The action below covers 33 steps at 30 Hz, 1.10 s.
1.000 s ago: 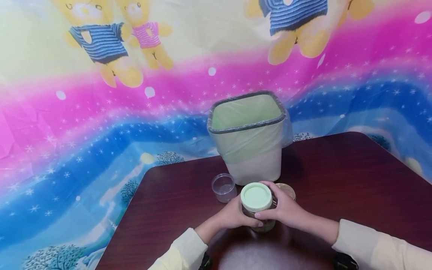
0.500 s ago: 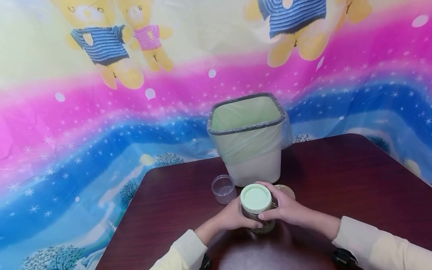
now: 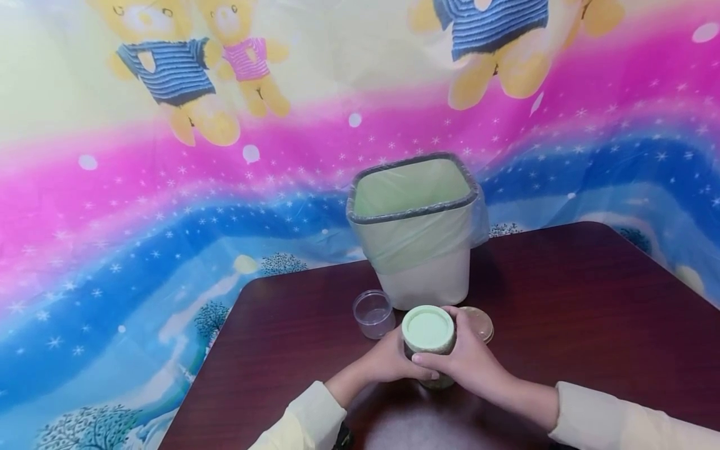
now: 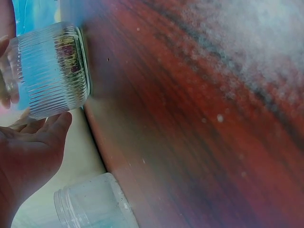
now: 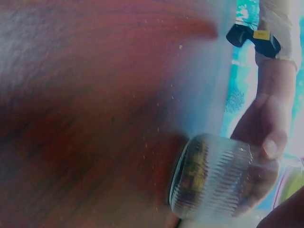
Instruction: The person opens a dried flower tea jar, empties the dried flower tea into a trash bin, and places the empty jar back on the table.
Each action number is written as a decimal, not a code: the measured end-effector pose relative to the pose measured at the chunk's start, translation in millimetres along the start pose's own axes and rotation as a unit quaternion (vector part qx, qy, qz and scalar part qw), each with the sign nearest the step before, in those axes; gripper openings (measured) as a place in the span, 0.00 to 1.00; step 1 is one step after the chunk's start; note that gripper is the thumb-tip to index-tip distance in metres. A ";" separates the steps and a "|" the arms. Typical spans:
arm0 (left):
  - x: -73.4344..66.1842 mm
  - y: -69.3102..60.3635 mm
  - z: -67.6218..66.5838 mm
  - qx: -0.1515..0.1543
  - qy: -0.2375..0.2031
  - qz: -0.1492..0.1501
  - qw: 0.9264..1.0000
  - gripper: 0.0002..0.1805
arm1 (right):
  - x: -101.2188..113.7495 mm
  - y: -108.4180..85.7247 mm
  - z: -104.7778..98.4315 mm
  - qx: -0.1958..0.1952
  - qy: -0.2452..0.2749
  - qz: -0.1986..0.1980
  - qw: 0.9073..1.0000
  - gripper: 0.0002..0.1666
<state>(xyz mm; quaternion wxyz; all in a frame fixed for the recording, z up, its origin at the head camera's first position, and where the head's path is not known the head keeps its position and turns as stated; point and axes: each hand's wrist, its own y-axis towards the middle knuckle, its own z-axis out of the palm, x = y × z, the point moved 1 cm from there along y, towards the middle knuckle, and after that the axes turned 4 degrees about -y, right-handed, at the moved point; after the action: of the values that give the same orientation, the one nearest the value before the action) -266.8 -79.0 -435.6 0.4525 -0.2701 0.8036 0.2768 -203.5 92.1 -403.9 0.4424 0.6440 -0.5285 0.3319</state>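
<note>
Jar point(image 4: 52, 71) is standing upright on the table point(image 3: 562, 281), the left hand point(image 3: 389, 359) clasping its body while the right hand point(image 3: 477, 351), nearer the lid point(image 3: 428, 327), is gripping higher from the opposite side.

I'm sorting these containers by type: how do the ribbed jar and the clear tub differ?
The ribbed jar wears a pale green lid; the clear tub shows none. The jar holds something at its bottom; the tub looks empty. The left hand and right hand grip the jar; the tub stands untouched. Both are see-through.
</note>
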 end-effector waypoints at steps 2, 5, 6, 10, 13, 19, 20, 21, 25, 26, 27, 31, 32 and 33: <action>-1.7 -0.8 -1.0 0.003 0.001 -0.005 1.000 0.44 | -0.9 0.3 3.4 -0.007 0.003 -0.001 1.000 0.56; -3.9 -1.2 -1.4 0.007 0.003 -0.010 1.000 0.43 | -4.0 1.6 3.8 -0.007 0.004 -0.002 1.000 0.55; -4.1 -1.2 -1.3 0.006 0.003 -0.010 1.000 0.43 | -5.4 2.3 3.0 -0.003 0.005 -0.005 1.000 0.54; -3.8 -0.7 -1.2 0.000 0.000 -0.007 1.000 0.44 | -10.9 7.0 -3.5 0.029 0.011 -0.028 0.999 0.51; -1.7 -0.5 -0.8 -0.003 -0.001 -0.011 1.000 0.44 | -16.8 12.0 -9.4 0.061 0.021 -0.057 0.996 0.48; 0.1 -1.2 0.4 -0.005 0.003 -0.013 1.000 0.44 | -28.4 24.0 -18.4 0.122 0.029 -0.137 0.982 0.43; 0.0 -1.4 0.6 -0.005 0.004 -0.011 1.000 0.44 | -29.7 25.7 -19.4 0.132 0.030 -0.148 0.980 0.42; 0.0 -1.5 0.8 -0.006 0.005 -0.008 1.000 0.44 | -30.8 27.2 -20.3 0.141 0.035 -0.157 0.977 0.42; -0.9 -1.3 0.6 -0.007 0.011 0.002 1.000 0.44 | -32.2 30.1 -22.8 0.162 0.044 -0.168 0.971 0.43; -0.9 -1.1 0.6 -0.007 0.011 0.004 1.000 0.44 | -31.8 29.7 -23.1 0.162 0.042 -0.168 0.971 0.43; -1.1 -0.9 0.5 -0.006 0.012 0.004 1.000 0.44 | -31.0 28.8 -23.4 0.162 0.044 -0.161 0.972 0.45; -1.6 -0.4 -0.1 -0.002 0.010 0.002 1.000 0.44 | -24.3 20.9 -21.9 0.128 0.028 -0.117 0.984 0.51; -1.6 -0.3 -0.3 0.000 0.009 0.001 1.000 0.44 | -21.7 18.4 -20.9 0.114 0.021 -0.102 0.988 0.52; -1.8 -0.3 -0.6 0.000 0.008 -0.001 1.000 0.44 | -18.5 15.7 -19.8 0.100 0.018 -0.082 0.992 0.53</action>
<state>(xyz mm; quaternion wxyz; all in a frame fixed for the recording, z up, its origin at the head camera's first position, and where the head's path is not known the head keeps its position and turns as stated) -266.1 -79.4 -433.8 0.4460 -0.2727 0.8072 0.2740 -222.1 116.7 -409.4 0.4111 0.7198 -0.4305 0.3572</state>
